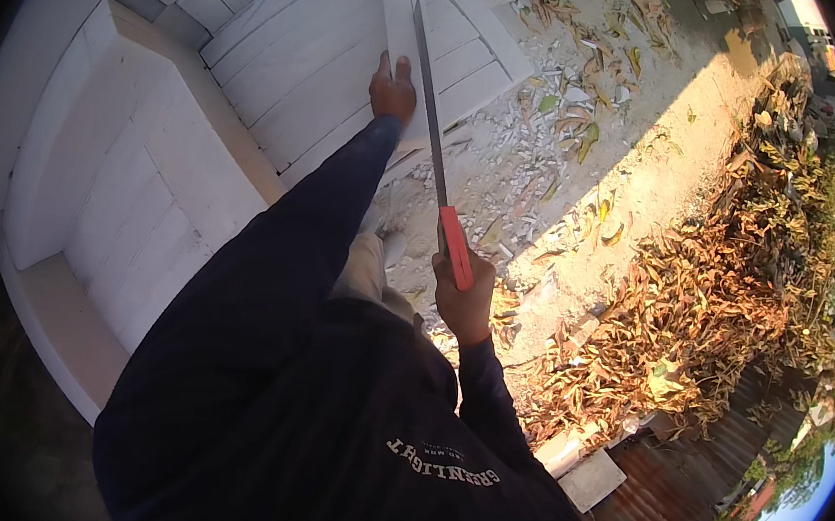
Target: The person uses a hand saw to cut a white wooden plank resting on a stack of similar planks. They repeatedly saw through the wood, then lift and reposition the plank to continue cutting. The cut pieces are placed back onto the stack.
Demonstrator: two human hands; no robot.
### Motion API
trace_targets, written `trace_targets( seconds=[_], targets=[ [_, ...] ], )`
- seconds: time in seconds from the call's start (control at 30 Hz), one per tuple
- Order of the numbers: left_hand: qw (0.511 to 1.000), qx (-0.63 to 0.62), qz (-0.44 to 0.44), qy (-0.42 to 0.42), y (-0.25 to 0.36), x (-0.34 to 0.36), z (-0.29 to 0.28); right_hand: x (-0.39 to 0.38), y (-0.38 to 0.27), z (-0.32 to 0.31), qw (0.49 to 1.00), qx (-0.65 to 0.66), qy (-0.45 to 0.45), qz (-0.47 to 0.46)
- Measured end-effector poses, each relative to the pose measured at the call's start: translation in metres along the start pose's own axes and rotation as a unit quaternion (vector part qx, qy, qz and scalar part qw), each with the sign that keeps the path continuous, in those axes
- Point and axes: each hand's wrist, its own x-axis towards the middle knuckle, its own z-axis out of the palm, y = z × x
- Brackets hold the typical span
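My right hand (469,301) is closed round the red handle of a handsaw (455,249). Its long, thin grey blade (433,111) points up and away from me, running alongside a long, narrow white board (398,7). My left hand (393,95) grips that board near its left edge, with thumb and fingers pointing away from me. The blade's far end lies against or just over the board; whether the teeth are cutting into it I cannot tell. Beneath the board is a flat surface of white slabs (308,39) laid side by side.
White blocks (199,129) are stacked to the left. White chips and scraps (564,94) litter the ground to the right. Beyond lies a big heap of dry brown leaves (717,279). Rusty corrugated sheets (662,490) and a pale block (592,480) are at the lower right.
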Motion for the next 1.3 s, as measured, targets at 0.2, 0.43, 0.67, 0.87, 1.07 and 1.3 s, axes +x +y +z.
trace_targets(
  seconds=[0.2, 0.43, 0.67, 0.87, 1.07, 1.3],
  targets=[
    [1.000, 0.030, 0.005, 0.003, 0.007, 0.000, 0.006, 0.070, -0.006, 0.006, 0.998, -0.003, 0.001, -0.056],
    [1.000, 0.004, 0.009, 0.010, 0.008, -0.002, 0.005, 0.026, -0.016, -0.015, 0.999, -0.022, -0.024, -0.017],
    [1.000, 0.013, -0.011, 0.018, 0.008, 0.000, 0.005, 0.015, -0.011, -0.008, 0.998, -0.024, 0.014, -0.051],
    [0.999, 0.037, 0.001, 0.015, 0.012, 0.001, 0.010, 0.069, -0.019, -0.004, 0.998, -0.019, -0.043, -0.052],
    [0.999, 0.039, -0.011, 0.019, 0.015, -0.002, 0.005, -0.007, 0.010, -0.023, 0.998, -0.053, -0.026, -0.016],
    [1.000, 0.002, 0.022, 0.020, 0.007, 0.002, 0.012, 0.047, 0.013, -0.012, 0.998, -0.059, -0.019, -0.028]
  ],
)
